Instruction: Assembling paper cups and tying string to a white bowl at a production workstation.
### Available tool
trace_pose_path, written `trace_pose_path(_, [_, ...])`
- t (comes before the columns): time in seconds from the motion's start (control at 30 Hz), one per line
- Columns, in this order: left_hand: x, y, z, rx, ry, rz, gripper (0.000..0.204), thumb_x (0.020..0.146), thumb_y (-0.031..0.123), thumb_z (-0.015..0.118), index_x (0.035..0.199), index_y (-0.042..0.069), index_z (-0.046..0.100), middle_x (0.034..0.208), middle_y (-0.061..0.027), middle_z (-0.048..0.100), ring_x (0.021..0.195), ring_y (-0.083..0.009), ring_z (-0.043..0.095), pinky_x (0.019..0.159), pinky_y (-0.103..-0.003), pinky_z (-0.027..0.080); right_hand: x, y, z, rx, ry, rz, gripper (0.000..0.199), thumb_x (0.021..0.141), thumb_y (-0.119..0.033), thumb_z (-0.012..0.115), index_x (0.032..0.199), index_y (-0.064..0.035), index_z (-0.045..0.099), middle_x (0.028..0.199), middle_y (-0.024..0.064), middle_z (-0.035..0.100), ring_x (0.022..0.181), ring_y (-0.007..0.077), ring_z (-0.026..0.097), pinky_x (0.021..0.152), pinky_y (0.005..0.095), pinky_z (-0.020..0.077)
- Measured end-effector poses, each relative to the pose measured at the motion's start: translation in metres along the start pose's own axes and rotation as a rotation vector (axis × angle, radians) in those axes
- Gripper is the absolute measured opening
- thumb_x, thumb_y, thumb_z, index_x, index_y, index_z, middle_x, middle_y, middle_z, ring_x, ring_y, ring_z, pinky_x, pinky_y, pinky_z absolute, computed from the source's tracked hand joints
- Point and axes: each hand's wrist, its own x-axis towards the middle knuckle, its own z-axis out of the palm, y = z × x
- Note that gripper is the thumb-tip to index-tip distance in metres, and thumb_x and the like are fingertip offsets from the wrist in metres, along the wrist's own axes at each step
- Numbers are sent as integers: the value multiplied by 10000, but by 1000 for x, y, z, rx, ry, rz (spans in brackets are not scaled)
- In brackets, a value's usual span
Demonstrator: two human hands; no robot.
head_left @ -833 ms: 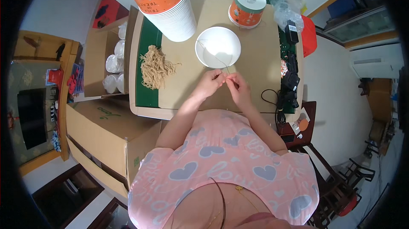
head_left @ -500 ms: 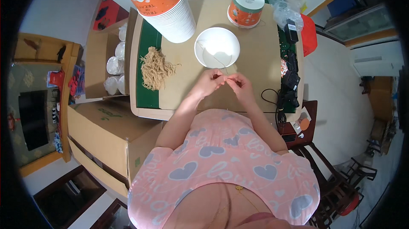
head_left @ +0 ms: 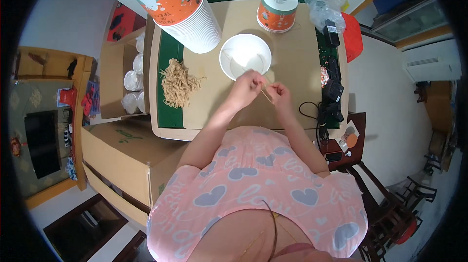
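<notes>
A white paper tub (head_left: 246,47) stands mouth-up on the brown board at the middle of the table. From it a thin beige string (head_left: 267,97) runs to my hands at its near rim. My left hand (head_left: 246,89) pinches the string between thumb and fingers, right up against the tub. Just right of it, my right hand (head_left: 281,97) is closed on the same string, the fingertips of both hands nearly meeting. Left of my hands lies a loose heap of cut beige strings (head_left: 178,83). Whether the string is knotted is hidden by my fingers.
A tall stack of nested paper tubs (head_left: 187,23) leans at the back left; an orange and green tub (head_left: 278,11) sits upside down at the back right. Black adapters and cables (head_left: 333,89) line the right edge, near a clear plastic bag (head_left: 325,6). Cardboard boxes (head_left: 129,147) stand left.
My hands have drawn slightly apart, the left higher against the tub's rim. A loop of string now shows between them. The view has shifted a little.
</notes>
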Motion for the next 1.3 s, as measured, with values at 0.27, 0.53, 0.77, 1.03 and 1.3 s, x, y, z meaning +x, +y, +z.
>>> trace_pose_path(0.27, [53, -16, 10, 366, 194, 109, 349, 723, 23, 618, 1071, 28, 584, 974, -148, 609, 916, -272, 585, 788, -352, 465, 53, 2, -1, 32, 246, -110, 110, 831, -133, 609, 861, -27, 608, 749, 17, 598, 669, 84, 560, 563, 194, 431])
trace_pose_path(0.53, [35, 4, -5, 411, 112, 58, 310, 717, 39, 610, 1024, 6, 590, 999, -165, 598, 919, -292, 596, 785, -376, 473, 70, 19, 6, 62, 178, -193, 125, 822, -100, 610, 893, 1, 593, 846, 63, 623, 789, 130, 622, 660, 244, 522])
trace_pose_path(0.77, [40, -3, -14, 360, 182, -13, 236, 725, 20, 556, 947, 33, 635, 808, -177, 644, 763, -306, 634, 692, -373, 485, 59, 9, 9, -144, 190, -238, 135, 798, -123, 620, 864, -7, 595, 813, 74, 644, 748, 136, 621, 639, 278, 496])
trace_pose_path(1.03, [33, -2, -25, 100, 91, -9, 312, 749, -55, 543, 1044, 14, 618, 830, -114, 658, 740, -149, 617, 712, -272, 493, 55, -5, 18, -304, 163, -533, 121, 741, -93, 651, 801, -26, 569, 784, 99, 583, 697, 217, 612, 621, 318, 485])
trace_pose_path(1.3, [28, 2, -21, 143, 6, 2, 378, 766, -61, 552, 1125, 49, 597, 845, -34, 630, 703, -91, 557, 667, -233, 473, 51, -4, 14, -398, 153, -498, 109, 747, -73, 643, 797, -14, 567, 805, 92, 582, 717, 195, 613, 645, 296, 495])
